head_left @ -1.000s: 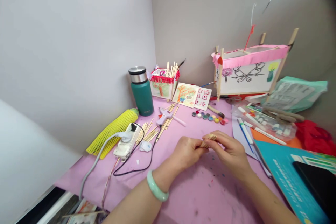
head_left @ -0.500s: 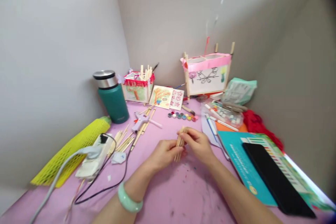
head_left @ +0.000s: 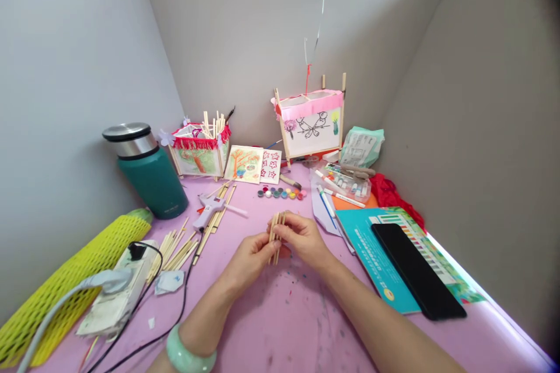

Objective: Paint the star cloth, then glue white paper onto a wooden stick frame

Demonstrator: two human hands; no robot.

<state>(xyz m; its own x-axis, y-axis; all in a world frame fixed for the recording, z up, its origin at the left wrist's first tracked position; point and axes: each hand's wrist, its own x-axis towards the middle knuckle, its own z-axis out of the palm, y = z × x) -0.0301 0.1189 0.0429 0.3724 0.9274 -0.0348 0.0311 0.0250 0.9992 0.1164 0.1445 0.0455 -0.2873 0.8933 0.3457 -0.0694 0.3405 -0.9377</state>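
A small bundle of thin wooden sticks (head_left: 275,235) is held nearly upright above the pink tabletop. My left hand (head_left: 254,253), with a pale green bangle on its wrist, pinches the lower part of the bundle from the left. From the right, my right hand (head_left: 301,237) grips its upper part, thumb across the front; some fingers are hidden behind the sticks. Beyond my hands lies a row of small paint pots (head_left: 282,193). Left of them, a lilac glue gun (head_left: 210,210) rests by longer sticks, and more loose sticks (head_left: 175,249) lie nearer me.
At left stand a green flask (head_left: 153,183) and a white power strip (head_left: 116,297) with trailing cables beside yellow netting (head_left: 79,280). A stick-framed lantern (head_left: 310,128) and a decorated box (head_left: 199,157) stand at the back. On the right, a black phone (head_left: 417,271) lies on a blue book (head_left: 371,256).
The whole view has swung to the right, so things appear further left. Both hands still hold the stick bundle, whose sticks now look slightly more fanned and upright.
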